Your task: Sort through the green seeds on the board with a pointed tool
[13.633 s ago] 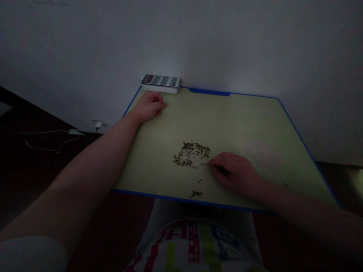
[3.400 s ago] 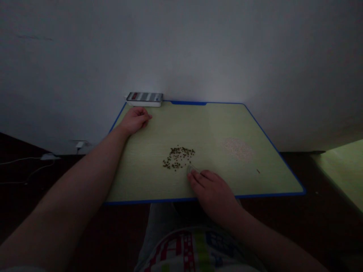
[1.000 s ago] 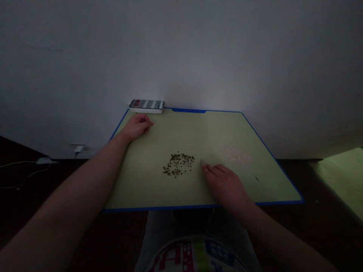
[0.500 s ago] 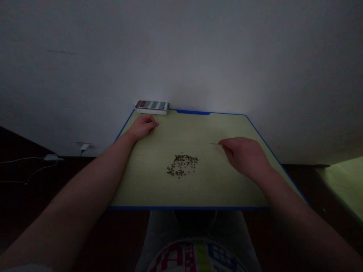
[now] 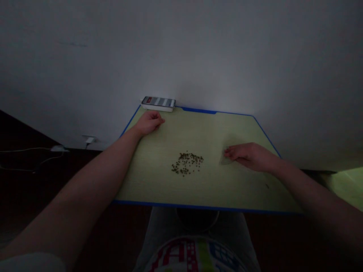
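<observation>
On the pale folding table (image 5: 159,189) lies a loose scatter of small brown beans or seeds (image 5: 187,162); their exact kind is too small to tell. To the right of them is my right hand (image 5: 245,155), its fingertips pinched on a thin, greyish, see-through sheet (image 5: 225,160) that is blurred, so I cannot tell whether it is a card or a flat bag. My left hand (image 5: 149,122) rests at the table's far left with its fingers curled in, and nothing shows in it. Just behind it sits a phone (image 5: 159,101) on a white box (image 5: 159,108).
A wall (image 5: 198,56) stands against the table's far edge. One small dark bit (image 5: 267,186) lies near the right front of the table. White cables and a plug strip (image 5: 59,149) are on the floor at left, below a wall plug (image 5: 90,140).
My right hand has moved slightly down and turned, so the thin sheet, earlier seen edge-on, now shows its face. My left hand stays in place. The whole view has shifted a little.
</observation>
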`<state>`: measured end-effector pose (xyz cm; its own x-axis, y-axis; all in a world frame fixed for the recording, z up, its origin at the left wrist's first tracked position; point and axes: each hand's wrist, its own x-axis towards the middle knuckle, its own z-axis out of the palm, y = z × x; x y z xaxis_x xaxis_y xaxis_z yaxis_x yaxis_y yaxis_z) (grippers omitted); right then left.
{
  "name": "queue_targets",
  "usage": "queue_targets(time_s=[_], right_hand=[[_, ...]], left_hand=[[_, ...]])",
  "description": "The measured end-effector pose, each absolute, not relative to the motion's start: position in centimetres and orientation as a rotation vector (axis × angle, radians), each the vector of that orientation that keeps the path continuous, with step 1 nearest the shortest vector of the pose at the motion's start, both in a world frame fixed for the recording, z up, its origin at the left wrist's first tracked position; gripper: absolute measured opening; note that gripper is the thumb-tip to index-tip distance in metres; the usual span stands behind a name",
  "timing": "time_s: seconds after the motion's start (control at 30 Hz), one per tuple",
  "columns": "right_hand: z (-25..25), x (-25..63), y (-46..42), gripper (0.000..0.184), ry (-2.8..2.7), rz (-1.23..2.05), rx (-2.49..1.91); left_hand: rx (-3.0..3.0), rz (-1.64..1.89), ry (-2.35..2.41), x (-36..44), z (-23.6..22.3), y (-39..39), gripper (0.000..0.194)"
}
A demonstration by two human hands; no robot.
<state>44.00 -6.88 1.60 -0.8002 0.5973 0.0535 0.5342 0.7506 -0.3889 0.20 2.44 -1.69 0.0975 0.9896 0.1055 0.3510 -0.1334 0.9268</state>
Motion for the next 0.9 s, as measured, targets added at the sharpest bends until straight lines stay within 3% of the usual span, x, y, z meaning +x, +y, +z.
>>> queue_targets(time_s=[0.47,0.6,0.7,0.8,0.9], right_hand=[[3.7,44.9,-6.2,0.025,-2.765,0.514,-0.890],[5.9,41.4,-6.8,0.020,-2.525,0.414,-1.099],[6.6,37.0,-9.3,0.022,-2.332,0.568,-1.179],[5.3,32.8,-13.0,0.028,-2.266,0.783,-1.179],[3.3,29.8,-16.4,0.028,-2.435,0.736,-1.202]], left_hand=[[1.591,1.030,1.377,0.3,-1.5,2.2,0.024],[1.593,1.041,1.387,0.4,-1.6,2.3,0.024],[1.577,1.041,1.390,0.5,-1.5,2.2,0.023],[1.571,1.043,1.366,0.5,-1.4,2.1,0.023],[1.578,1.058,1.347,0.5,-1.6,2.2,0.024]])
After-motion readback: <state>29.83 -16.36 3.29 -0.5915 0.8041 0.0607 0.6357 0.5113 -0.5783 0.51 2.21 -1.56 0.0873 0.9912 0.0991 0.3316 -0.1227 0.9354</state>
